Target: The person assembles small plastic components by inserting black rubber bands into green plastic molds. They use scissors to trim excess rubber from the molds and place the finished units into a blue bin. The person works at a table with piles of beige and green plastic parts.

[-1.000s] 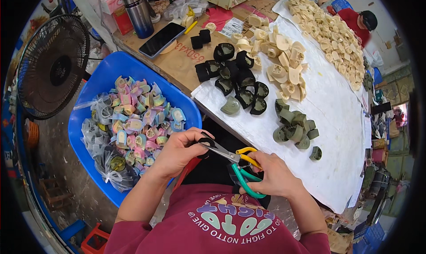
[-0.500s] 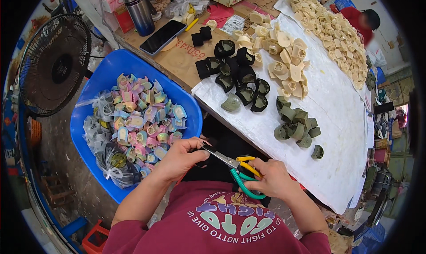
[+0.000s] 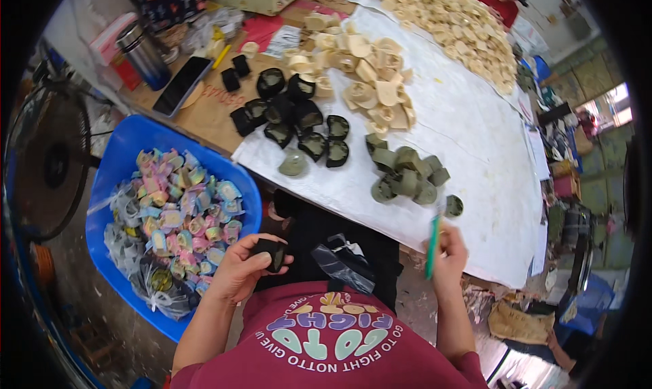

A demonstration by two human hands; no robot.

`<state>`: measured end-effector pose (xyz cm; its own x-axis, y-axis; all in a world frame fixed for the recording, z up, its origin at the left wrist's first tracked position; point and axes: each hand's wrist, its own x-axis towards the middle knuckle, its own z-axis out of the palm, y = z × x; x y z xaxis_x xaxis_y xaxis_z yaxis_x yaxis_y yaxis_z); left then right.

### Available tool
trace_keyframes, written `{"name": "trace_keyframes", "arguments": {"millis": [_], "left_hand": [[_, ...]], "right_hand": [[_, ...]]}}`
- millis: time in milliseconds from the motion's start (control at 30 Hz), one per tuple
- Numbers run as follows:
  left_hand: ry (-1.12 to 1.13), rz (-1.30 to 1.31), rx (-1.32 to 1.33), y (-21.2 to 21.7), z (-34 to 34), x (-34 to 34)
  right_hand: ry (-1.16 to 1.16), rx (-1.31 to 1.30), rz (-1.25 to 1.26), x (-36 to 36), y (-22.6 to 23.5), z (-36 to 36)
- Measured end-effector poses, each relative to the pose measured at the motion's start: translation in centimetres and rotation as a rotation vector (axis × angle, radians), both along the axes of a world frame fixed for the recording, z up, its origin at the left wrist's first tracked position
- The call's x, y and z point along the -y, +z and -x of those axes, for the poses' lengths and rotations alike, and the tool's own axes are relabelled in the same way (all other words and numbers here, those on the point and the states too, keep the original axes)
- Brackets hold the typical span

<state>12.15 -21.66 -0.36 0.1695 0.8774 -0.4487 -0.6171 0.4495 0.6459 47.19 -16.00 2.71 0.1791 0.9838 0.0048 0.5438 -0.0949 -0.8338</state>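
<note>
My left hand (image 3: 246, 268) pinches a small black cup-shaped piece (image 3: 274, 252) over my lap, beside the blue tub. Off to the right, by the table's front edge, my right hand (image 3: 449, 254) is closed on scissors; their green handle (image 3: 432, 248) shows, while the blades are blurred and hard to make out. Just beyond the scissors lie several olive-green curved pieces (image 3: 407, 175), one (image 3: 454, 206) apart from the others. Black cup-shaped pieces (image 3: 309, 114) are clustered further left on the table, with a translucent grey-green piece (image 3: 293, 163) in front of them.
A blue tub (image 3: 250, 199) holds many pastel pieces (image 3: 183, 206) and clear bags. Beige pieces (image 3: 380, 70) lie on the white sheet (image 3: 475, 158), with a larger heap behind. A phone (image 3: 182, 85), a flask (image 3: 142, 56), a fan (image 3: 51, 161) and a person in red (image 3: 499, 5) are beyond.
The scissors have moved away from the black piece, rightward to the table edge in my right hand. My left hand keeps the black piece, lower now. A clear plastic bag shows on my lap.
</note>
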Motion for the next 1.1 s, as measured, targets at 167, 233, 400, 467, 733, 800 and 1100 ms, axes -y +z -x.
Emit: {"name": "trace_keyframes", "arguments": {"millis": [167,233,400,467,733,800,1100], "left_hand": [[-0.033,-0.068,0.065,0.7,-2.0,-2.9],[-0.025,-0.182,0.017,1.0,-3.2,-3.5],[-0.088,-0.272,-0.073,1.6,-4.4,-4.2],[-0.170,-0.237,-0.100,1.6,-3.8,-4.3],[-0.208,-0.383,-0.168,1.9,-5.0,-4.5],[-0.188,-0.444,-0.236,2.2,-5.2,-4.6],[-0.168,-0.703,-0.508,2.9,-6.1,-5.3]], "right_hand": [[-0.442,0.119,0.019,-0.4,-1.1,-8.3],[-0.452,0.366,0.121,0.5,-1.5,-9.7],[-0.337,0.310,-0.014,2.7,-3.2,-12.0],[-0.166,0.322,-0.253,2.9,-3.6,-14.2],[0.182,0.588,-0.115,-0.7,-0.9,-11.4],[0.141,0.734,-0.169,-0.6,-0.3,-10.5],[0.556,-0.415,0.054,-1.5,3.6,9.2]]}}
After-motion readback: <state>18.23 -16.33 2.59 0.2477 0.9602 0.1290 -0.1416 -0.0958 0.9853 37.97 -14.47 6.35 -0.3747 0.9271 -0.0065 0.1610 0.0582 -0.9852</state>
